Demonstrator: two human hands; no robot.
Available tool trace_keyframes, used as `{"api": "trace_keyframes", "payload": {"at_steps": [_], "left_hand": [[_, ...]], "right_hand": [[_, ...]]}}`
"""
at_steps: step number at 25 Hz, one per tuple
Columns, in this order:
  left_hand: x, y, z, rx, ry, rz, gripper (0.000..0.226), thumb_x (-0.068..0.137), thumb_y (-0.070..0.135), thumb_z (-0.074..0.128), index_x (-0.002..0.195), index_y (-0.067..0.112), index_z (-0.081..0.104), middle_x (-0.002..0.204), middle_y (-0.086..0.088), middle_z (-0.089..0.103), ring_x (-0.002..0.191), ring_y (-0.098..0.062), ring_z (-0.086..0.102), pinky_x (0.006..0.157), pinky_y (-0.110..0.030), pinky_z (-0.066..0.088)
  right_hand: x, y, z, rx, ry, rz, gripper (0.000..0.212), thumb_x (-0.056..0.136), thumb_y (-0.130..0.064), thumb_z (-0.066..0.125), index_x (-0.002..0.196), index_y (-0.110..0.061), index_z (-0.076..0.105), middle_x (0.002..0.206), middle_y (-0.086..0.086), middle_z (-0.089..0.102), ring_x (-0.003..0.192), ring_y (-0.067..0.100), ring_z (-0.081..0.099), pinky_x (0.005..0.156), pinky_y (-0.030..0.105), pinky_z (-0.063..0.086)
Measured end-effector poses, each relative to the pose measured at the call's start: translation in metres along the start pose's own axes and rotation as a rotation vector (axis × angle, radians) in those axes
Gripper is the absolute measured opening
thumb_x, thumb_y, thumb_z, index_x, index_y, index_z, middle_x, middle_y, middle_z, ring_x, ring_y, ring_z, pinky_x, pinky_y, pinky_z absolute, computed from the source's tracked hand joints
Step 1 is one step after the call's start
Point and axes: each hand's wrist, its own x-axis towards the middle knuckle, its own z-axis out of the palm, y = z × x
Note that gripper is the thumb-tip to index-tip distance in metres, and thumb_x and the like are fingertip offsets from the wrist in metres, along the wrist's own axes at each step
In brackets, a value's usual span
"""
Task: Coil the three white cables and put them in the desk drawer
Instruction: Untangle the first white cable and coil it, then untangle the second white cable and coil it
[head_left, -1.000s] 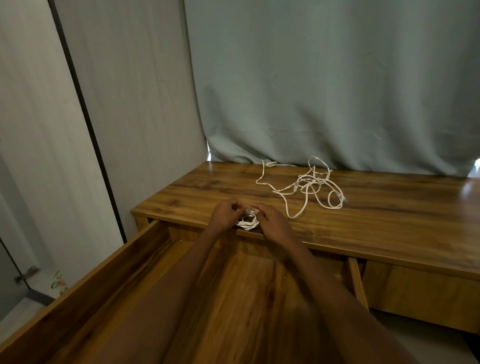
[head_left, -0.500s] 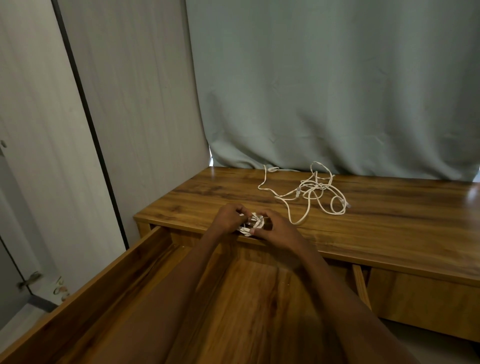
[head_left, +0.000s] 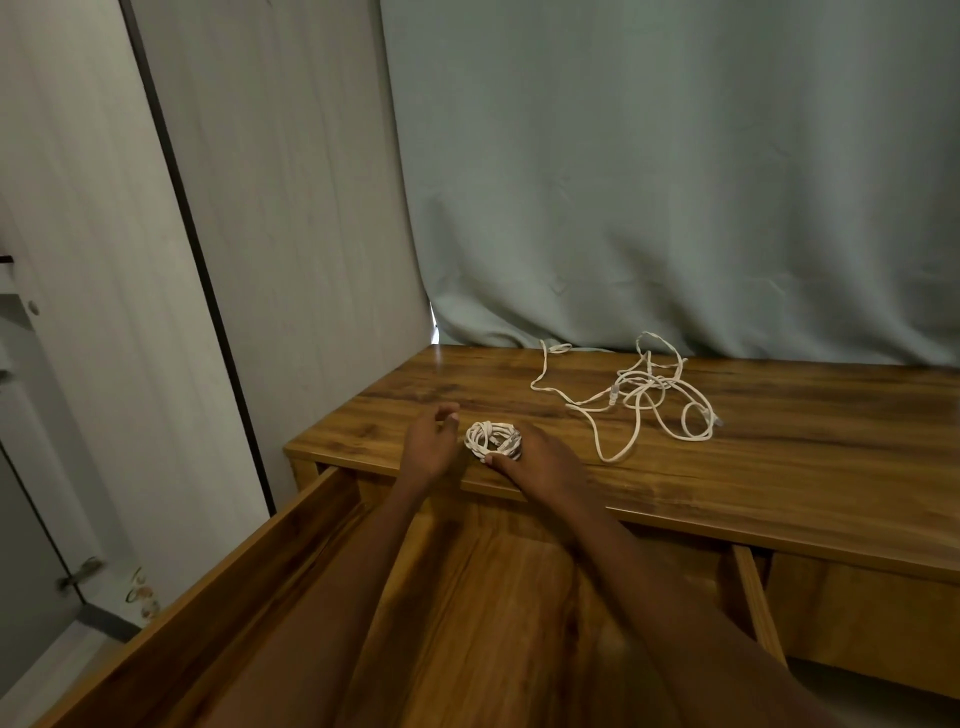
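A small coiled white cable (head_left: 491, 439) lies on the wooden desk top (head_left: 779, 457) near its front edge. My right hand (head_left: 543, 465) holds the coil, thumb at its near side and fingers round its right side. Just left of the coil is my left hand (head_left: 430, 449), off the cable, its fingers loosely curled. Farther back on the desk is a loose tangle of white cables (head_left: 644, 395), uncoiled. The desk drawer (head_left: 249, 571) is pulled open below my forearms, and the visible part of its floor holds nothing.
A grey-green curtain (head_left: 649, 182) hangs behind the desk. Pale wardrobe panels (head_left: 104, 260) stand on the left, close to the drawer's left wall. A second, shut drawer front (head_left: 857, 613) is at the right under the desk top.
Both hands worked the coil together earlier. Now my left hand has let go and drawn a little left, and the coil rests on the desk in my right hand.
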Motion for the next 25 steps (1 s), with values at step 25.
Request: {"api": "trace_keyframes", "payload": {"at_steps": [25], "left_hand": [[-0.031,-0.009,0.014,0.063,0.045,0.102,0.018,0.097,0.011,0.057,0.108,0.008,0.07,0.113,-0.008,0.071,0.104,-0.019,0.063,0.086,-0.023,0.042]], "right_hand": [[-0.011,0.03,-0.04,0.047,-0.081,-0.104,0.044,0.094,-0.034,0.066,0.135,-0.02,0.06,0.133,0.001,0.064,0.12,0.018,0.06,0.093,0.03,0.045]]}}
